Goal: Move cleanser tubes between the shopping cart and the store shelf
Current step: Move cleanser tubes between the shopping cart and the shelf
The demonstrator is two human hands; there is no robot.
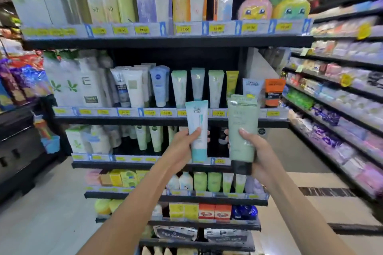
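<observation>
Our left hand [182, 143] grips a white-and-teal plastic cleanser tube [198, 130]; our right hand [256, 151] grips a pale green black-capped tube [242, 128], both upright before the black store shelf [170, 120].

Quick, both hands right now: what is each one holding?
Left hand: grips the white and teal tube, cap down.
Right hand: grips the pale green tube, dark cap down.

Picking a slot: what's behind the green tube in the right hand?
The green tube, gripped by the right hand, covers part of the shelf edge, its price labels and dark products below. What else stands behind it is hidden.
</observation>
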